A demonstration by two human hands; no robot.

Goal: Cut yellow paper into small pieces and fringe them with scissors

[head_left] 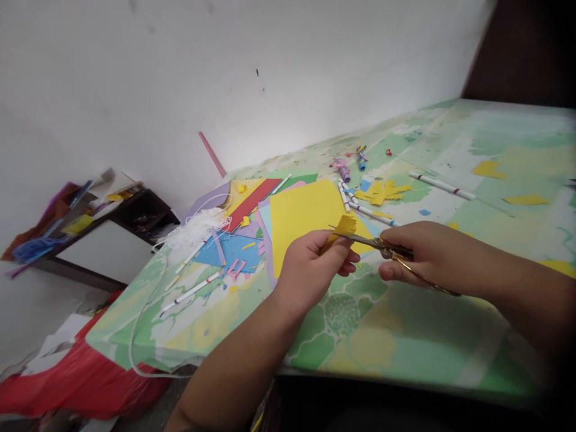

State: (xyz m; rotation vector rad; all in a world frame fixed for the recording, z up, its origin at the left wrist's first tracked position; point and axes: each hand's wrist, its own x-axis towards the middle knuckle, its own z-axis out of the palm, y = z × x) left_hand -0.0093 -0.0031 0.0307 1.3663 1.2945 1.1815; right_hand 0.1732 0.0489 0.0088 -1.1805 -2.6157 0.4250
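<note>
My left hand (315,261) pinches a small piece of yellow paper (345,225) whose upper edge is cut into a fringe. In my right hand (420,252) is a pair of scissors (366,240), fingers in the gold-coloured handles. The blades reach left across the yellow paper, close to my left fingertips; how far they are parted is hard to make out. Behind my left hand lies a large yellow sheet (306,213) on top of other coloured sheets. Fringed yellow scraps (382,193) rest on the table beyond the scissors.
A green patterned cloth (342,342) covers the table. Around lie white markers (443,185), a red strip (254,205), a tangle of white string (200,227), blue paper (234,252) and two small paper rolls (343,170). A dark shelf (103,246) stands at the left by the wall.
</note>
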